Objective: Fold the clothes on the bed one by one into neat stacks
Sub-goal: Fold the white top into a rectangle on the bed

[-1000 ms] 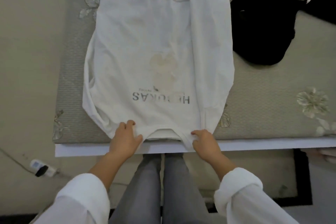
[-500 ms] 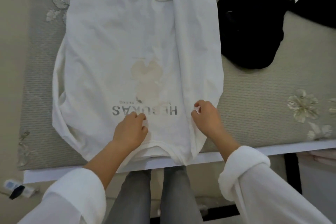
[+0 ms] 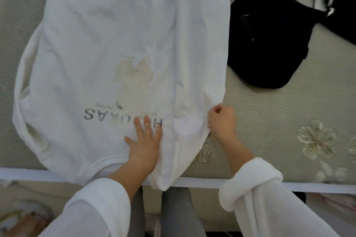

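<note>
The white sweatshirt fills the frame's centre-left. The left hand presses flat on it, fingers straight. The right hand pinches its right edge.

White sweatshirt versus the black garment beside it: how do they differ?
The white sweatshirt lies spread flat, printed; the black garment is bunched and plain. The left hand presses and the right hand pinches the white sweatshirt; nobody touches the black garment. Both lie on the bed.
</note>
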`<state>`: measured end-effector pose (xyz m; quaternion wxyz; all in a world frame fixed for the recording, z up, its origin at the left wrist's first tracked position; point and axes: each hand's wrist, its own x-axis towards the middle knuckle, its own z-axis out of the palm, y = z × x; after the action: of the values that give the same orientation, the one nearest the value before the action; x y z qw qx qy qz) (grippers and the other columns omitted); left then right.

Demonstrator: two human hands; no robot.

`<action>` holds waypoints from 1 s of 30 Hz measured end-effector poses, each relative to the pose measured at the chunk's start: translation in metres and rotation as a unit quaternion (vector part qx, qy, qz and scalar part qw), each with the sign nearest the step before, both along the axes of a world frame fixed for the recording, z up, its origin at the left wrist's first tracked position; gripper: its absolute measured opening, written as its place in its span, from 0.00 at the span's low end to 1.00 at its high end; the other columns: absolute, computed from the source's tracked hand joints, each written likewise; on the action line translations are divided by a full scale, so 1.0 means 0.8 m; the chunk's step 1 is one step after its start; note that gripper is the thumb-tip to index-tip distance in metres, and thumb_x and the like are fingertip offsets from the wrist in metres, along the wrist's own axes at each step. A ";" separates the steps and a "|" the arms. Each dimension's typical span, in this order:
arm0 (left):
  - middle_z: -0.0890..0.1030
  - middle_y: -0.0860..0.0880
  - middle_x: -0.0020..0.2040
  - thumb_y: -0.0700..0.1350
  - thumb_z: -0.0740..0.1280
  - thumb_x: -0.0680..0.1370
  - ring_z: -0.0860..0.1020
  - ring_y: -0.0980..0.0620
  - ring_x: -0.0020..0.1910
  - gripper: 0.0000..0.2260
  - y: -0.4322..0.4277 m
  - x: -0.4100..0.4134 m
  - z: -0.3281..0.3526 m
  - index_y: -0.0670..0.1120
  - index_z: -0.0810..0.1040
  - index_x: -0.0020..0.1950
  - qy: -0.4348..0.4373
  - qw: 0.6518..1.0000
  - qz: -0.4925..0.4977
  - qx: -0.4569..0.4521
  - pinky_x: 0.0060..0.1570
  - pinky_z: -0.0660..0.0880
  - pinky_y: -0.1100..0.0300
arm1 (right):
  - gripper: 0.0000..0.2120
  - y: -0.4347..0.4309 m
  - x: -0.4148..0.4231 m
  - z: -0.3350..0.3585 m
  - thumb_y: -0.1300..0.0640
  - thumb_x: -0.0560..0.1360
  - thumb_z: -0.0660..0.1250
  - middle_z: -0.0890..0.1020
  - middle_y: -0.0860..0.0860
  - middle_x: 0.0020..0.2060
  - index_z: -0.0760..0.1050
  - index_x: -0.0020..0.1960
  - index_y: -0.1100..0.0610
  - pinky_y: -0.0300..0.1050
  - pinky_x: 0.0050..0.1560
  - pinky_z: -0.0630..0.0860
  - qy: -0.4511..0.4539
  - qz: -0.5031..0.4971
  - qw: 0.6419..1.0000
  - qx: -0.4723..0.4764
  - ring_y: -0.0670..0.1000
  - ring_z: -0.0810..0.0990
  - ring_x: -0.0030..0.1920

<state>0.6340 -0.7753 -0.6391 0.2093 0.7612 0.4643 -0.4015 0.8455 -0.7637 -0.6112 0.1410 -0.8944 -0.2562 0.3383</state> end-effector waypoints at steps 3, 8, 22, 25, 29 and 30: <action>0.36 0.30 0.74 0.48 0.61 0.79 0.38 0.26 0.72 0.37 0.001 0.024 0.016 0.42 0.38 0.77 0.013 0.999 0.038 -0.013 0.68 0.53 0.33 | 0.08 -0.048 0.054 0.014 0.63 0.75 0.62 0.78 0.51 0.32 0.76 0.38 0.59 0.43 0.33 0.70 0.028 0.023 0.999 -0.013 0.50 0.75 0.35; 0.68 0.45 0.64 0.43 0.64 0.74 0.66 0.43 0.66 0.23 -0.005 0.085 0.032 0.43 0.66 0.69 -0.285 0.870 0.402 -0.016 0.62 0.68 0.52 | 0.07 -0.074 0.089 0.009 0.63 0.75 0.65 0.79 0.45 0.34 0.80 0.44 0.55 0.36 0.34 0.67 0.085 0.088 0.992 -0.044 0.45 0.76 0.36; 0.72 0.51 0.39 0.48 0.68 0.75 0.71 0.59 0.38 0.12 -0.023 0.139 0.045 0.47 0.73 0.34 -0.343 0.882 0.238 -0.221 0.40 0.66 0.67 | 0.44 0.095 0.028 0.017 0.53 0.73 0.69 0.57 0.57 0.75 0.45 0.78 0.57 0.50 0.64 0.67 -0.112 0.354 0.927 0.061 0.56 0.60 0.72; 0.71 0.57 0.57 0.50 0.71 0.74 0.69 0.53 0.62 0.17 -0.028 0.137 0.043 0.47 0.76 0.60 -0.324 0.889 0.247 -0.209 0.62 0.67 0.57 | 0.34 0.103 0.066 0.006 0.64 0.74 0.62 0.71 0.60 0.63 0.52 0.76 0.59 0.50 0.47 0.70 -0.176 0.395 0.900 -0.056 0.60 0.73 0.59; 0.56 0.56 0.77 0.49 0.69 0.75 0.51 0.54 0.73 0.09 -0.033 0.140 0.045 0.48 0.84 0.52 -0.362 0.911 0.120 -0.154 0.69 0.52 0.56 | 0.04 0.083 0.123 0.009 0.69 0.69 0.60 0.73 0.55 0.32 0.69 0.38 0.62 0.40 0.27 0.64 -0.048 0.211 0.976 0.008 0.54 0.71 0.33; 0.54 0.57 0.78 0.49 0.68 0.75 0.49 0.55 0.74 0.09 -0.036 0.143 0.045 0.47 0.84 0.51 -0.366 0.911 0.100 -0.159 0.70 0.50 0.56 | 0.07 0.075 0.134 0.013 0.69 0.68 0.60 0.69 0.53 0.28 0.67 0.33 0.62 0.39 0.24 0.62 -0.042 0.141 0.988 0.044 0.50 0.68 0.29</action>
<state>0.7481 -0.8042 -0.6033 0.5218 0.7609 0.3593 -0.1400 0.9531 -0.7034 -0.6008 0.1204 -0.8558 -0.3998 0.3055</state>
